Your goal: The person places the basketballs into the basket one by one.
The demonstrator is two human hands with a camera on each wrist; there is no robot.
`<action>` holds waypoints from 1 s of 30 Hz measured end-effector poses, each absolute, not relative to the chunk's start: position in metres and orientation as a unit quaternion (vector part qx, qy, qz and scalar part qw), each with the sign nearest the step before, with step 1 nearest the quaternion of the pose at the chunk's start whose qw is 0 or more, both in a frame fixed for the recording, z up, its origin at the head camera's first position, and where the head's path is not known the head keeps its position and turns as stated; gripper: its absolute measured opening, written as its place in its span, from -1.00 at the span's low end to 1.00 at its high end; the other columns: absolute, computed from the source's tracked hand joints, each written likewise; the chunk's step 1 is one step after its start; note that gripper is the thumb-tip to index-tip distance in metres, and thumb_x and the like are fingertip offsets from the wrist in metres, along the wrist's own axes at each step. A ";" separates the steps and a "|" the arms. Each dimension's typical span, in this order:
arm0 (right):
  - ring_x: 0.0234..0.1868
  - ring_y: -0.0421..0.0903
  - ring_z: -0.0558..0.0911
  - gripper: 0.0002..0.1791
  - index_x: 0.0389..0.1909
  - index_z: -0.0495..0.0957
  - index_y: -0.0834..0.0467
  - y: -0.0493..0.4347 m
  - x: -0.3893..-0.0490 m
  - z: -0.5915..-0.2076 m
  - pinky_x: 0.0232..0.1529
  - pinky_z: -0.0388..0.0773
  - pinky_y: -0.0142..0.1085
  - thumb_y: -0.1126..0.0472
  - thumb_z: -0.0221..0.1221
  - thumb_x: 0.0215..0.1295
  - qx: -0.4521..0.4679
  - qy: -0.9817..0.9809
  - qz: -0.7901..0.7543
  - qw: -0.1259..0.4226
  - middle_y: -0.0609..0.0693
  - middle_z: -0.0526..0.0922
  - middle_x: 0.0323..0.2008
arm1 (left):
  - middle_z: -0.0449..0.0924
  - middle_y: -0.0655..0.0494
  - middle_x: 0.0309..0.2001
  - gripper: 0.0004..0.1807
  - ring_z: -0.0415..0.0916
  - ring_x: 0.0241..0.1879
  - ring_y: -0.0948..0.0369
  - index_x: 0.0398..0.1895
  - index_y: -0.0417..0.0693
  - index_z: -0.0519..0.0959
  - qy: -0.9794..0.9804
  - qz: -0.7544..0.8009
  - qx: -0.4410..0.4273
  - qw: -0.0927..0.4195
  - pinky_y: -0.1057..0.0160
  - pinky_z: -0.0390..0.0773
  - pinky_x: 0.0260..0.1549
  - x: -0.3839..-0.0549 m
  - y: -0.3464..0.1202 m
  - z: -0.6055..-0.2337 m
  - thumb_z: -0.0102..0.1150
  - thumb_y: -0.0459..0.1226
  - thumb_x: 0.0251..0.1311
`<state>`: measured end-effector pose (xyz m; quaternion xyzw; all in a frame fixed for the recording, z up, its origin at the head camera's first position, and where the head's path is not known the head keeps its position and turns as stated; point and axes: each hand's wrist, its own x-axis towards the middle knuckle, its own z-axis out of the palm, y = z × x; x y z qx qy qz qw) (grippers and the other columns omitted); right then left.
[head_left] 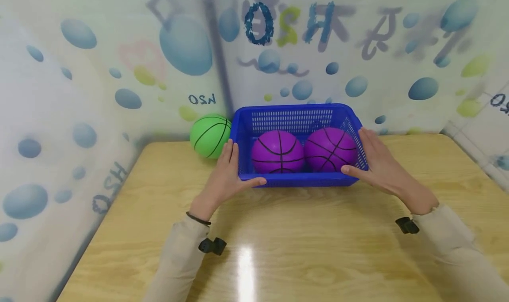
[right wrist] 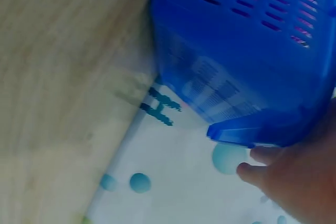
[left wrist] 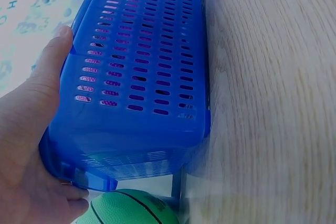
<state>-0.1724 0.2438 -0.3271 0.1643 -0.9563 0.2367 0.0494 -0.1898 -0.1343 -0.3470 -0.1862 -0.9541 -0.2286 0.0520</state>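
Note:
Two purple balls with black lines, the left ball (head_left: 278, 152) and the right ball (head_left: 331, 150), lie side by side in a blue plastic basket (head_left: 296, 179). My left hand (head_left: 225, 178) holds the basket's left front corner, thumb over the front rim and fingers along the left side. At the opposite corner my right hand (head_left: 380, 165) holds it the same way, its thumb on the front rim. In the right wrist view, fingertips (right wrist: 252, 174) show beside the basket's end rim. A green ball (head_left: 210, 136) is beside the basket, past my left fingers.
The wooden table (head_left: 310, 244) stretches in front of the basket and to both sides. Behind it rises a pale wall covering (head_left: 254, 85) printed with blue and green bubbles. Small black devices, a left one (head_left: 212, 246) and a right one (head_left: 407, 225), sit at my wrists.

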 end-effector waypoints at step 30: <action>0.41 0.22 -0.25 0.09 0.38 -0.21 0.45 0.245 -0.176 -0.348 0.34 -0.21 0.07 -0.28 0.04 0.22 0.131 -0.968 0.205 0.062 0.40 -0.24 0.39 | -0.38 -0.20 0.45 0.34 -0.39 0.42 -0.03 0.42 -0.34 -0.18 -0.955 -0.223 -0.187 0.055 0.10 -0.12 0.33 -0.192 -0.134 -0.349 0.13 0.41 -0.16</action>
